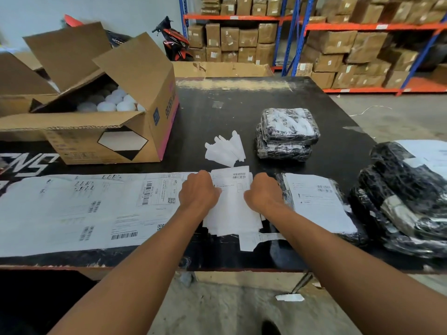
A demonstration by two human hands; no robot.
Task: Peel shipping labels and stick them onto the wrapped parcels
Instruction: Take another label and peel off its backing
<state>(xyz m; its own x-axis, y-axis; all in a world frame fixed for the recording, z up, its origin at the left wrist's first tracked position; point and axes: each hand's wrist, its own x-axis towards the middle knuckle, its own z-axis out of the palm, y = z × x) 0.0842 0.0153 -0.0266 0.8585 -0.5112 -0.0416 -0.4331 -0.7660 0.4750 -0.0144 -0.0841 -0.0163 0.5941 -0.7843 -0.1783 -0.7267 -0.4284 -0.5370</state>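
Observation:
A small stack of white shipping labels lies on the black table between my hands. My left hand grips its left edge with curled fingers, and my right hand grips its right edge the same way. Just right of my right hand lies a black wrapped parcel with a white label stuck on top. Two more wrapped parcels are stacked further back. A heap of black wrapped parcels fills the right edge.
A long sheet of printed labels stretches left along the table's front. Peeled backing strips lie in the middle. An open cardboard box with white round items stands at the left. Shelves of cartons stand behind.

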